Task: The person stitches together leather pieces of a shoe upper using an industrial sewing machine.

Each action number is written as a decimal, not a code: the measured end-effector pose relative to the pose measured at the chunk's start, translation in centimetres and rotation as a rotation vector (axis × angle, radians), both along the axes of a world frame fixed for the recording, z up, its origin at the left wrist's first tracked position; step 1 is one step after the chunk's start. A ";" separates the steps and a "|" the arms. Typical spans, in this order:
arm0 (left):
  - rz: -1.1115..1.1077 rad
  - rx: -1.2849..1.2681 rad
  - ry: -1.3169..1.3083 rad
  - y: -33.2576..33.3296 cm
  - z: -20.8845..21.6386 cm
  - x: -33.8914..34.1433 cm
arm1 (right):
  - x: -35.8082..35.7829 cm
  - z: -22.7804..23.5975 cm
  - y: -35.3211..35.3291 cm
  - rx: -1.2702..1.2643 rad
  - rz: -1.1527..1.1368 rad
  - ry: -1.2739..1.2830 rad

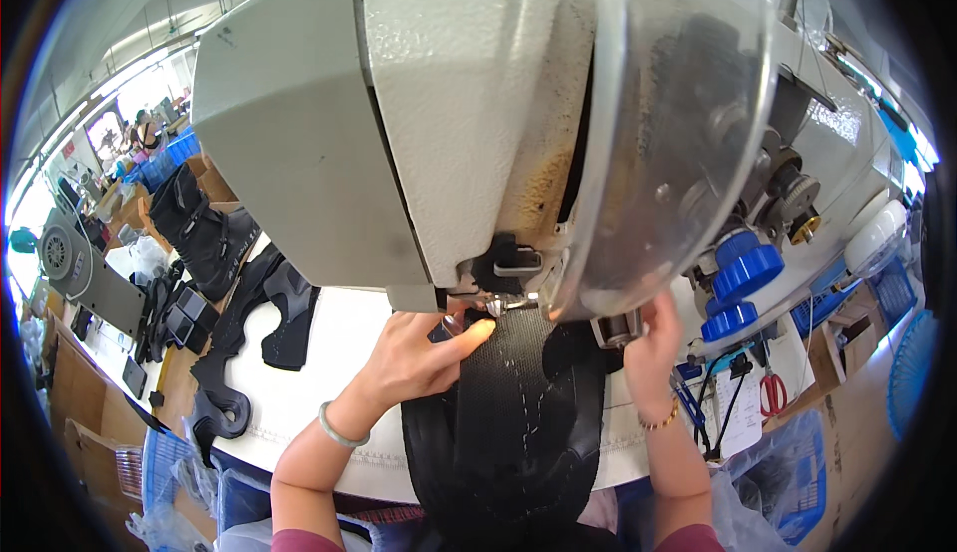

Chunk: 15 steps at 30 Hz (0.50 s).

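Observation:
A black mesh shoe or boot upper [518, 392], with loose white thread along its middle, lies under the needle area of a sewing machine [299, 133]. Its near end hangs over the front of the white table. My left hand [419, 353] is curled at the upper's left edge, thumb and fingers closed on it close beside the presser foot [508, 303]. To the right, my right hand [653, 348] reaches up beside a metal cylinder [618, 329] under the clear cover [688, 133]; its fingertips are partly hidden there, so its grip does not show.
Dark cut pieces [289, 313] lie on the table's left, near black boots [194, 228]. Blue thread spools [743, 268], red-handled scissors [773, 392] and tools are at the right. Blue baskets [797, 482] stand below. Another person [148, 133] sits far left.

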<state>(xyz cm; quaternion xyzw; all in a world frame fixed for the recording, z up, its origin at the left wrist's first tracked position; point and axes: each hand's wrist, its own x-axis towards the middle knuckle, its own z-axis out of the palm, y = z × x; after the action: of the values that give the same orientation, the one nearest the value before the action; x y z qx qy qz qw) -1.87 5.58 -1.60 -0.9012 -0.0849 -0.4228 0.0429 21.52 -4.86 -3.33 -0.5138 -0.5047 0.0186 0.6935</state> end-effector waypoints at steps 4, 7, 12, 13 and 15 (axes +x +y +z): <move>0.009 -0.005 -0.035 -0.1 0.0 0.2 | 3.5 0.0 1.5 -0.528 -0.369 -0.119; -0.016 0.003 -0.055 -0.3 -0.3 0.4 | 8.3 -6.6 4.5 -0.396 -0.291 -0.210; -0.025 -0.159 -0.159 -1.7 -0.9 0.7 | 7.9 -4.3 3.4 -0.504 -0.108 -0.065; -0.050 -0.265 -0.217 -2.0 -1.5 0.8 | 7.6 -3.4 2.8 -0.321 -0.284 -0.268; -0.047 -0.337 -0.238 -2.4 -1.9 1.0 | 5.6 0.0 0.2 -0.114 -0.405 -0.400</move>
<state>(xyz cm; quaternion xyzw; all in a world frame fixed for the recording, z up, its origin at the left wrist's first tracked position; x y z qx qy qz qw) -0.87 3.14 -3.53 -0.8410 -0.1378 -0.5071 -0.1287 27.08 -4.64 -3.33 -0.6358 -0.5165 -0.1937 0.5400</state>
